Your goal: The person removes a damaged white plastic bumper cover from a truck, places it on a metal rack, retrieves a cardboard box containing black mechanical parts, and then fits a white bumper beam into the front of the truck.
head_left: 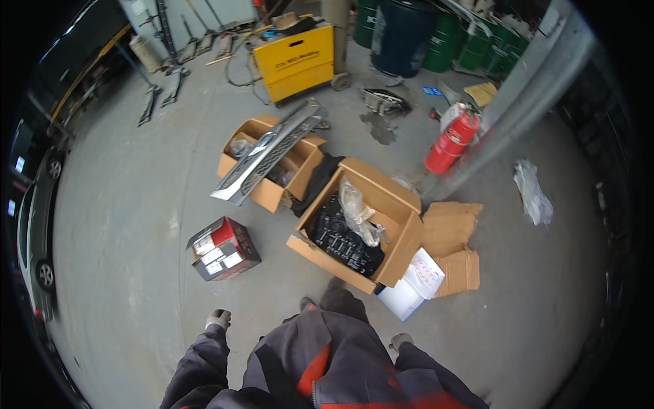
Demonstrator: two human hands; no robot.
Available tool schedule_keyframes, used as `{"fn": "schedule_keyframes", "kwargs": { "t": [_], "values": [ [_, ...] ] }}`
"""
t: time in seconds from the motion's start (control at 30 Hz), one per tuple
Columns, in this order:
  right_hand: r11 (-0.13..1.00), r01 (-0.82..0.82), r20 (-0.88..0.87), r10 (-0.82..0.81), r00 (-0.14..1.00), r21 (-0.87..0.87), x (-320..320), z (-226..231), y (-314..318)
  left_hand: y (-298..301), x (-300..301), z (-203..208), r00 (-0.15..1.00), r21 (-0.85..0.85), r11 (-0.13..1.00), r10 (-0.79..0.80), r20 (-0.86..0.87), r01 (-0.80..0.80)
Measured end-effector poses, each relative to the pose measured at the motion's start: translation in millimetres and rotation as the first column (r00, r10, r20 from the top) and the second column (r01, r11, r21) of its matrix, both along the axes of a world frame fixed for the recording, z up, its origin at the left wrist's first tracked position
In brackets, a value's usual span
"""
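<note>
My left hand (219,318), in a light work glove, hangs at my left side with its fingers curled and nothing visible in it. A red and black printed carton (228,247) stands on the floor ahead of it, not touched. At my right side, my right hand (401,341), also gloved, hangs empty with the thumb apart from the fingers. Nearest to it lie white papers with a blue edge (413,285). In front of me an open cardboard box (381,178) holds a black engine part (347,240) and a clear plastic bag (355,211).
Behind stands another open box (304,174) with a silver grille (272,153) across it. Flattened cardboard (453,252), a red fire extinguisher (452,142) and a metal post (501,119) are right. Farther back are a yellow welding machine (296,65) and drums (403,37). A car (35,232) stands left.
</note>
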State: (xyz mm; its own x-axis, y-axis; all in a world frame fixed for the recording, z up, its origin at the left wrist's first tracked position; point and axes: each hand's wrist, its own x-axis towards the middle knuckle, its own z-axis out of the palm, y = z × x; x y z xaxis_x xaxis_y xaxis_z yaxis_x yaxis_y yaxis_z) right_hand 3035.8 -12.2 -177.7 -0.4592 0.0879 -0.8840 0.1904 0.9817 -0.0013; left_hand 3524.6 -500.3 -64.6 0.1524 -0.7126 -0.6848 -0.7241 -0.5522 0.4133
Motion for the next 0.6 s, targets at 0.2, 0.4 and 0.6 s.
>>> {"fn": "schedule_keyframes", "kwargs": {
  "t": [0.2,0.4,0.6],
  "values": [
    [0.974,-0.106,-0.011,0.106,0.994,-0.201,-46,12,-117,-56,-98,-33,0.872,0.149,0.869,-0.485,0.067,0.472],
    [0.918,-0.084,-0.158,0.024,0.987,-0.389,-114,66,-241,-109,-160,-24,0.833,0.234,0.826,-0.545,0.096,0.513],
    [0.932,0.018,-0.157,-0.079,0.984,-0.361,-112,54,-243,-191,-180,-44,0.787,0.276,0.777,-0.609,0.100,0.566]
  ]
}}
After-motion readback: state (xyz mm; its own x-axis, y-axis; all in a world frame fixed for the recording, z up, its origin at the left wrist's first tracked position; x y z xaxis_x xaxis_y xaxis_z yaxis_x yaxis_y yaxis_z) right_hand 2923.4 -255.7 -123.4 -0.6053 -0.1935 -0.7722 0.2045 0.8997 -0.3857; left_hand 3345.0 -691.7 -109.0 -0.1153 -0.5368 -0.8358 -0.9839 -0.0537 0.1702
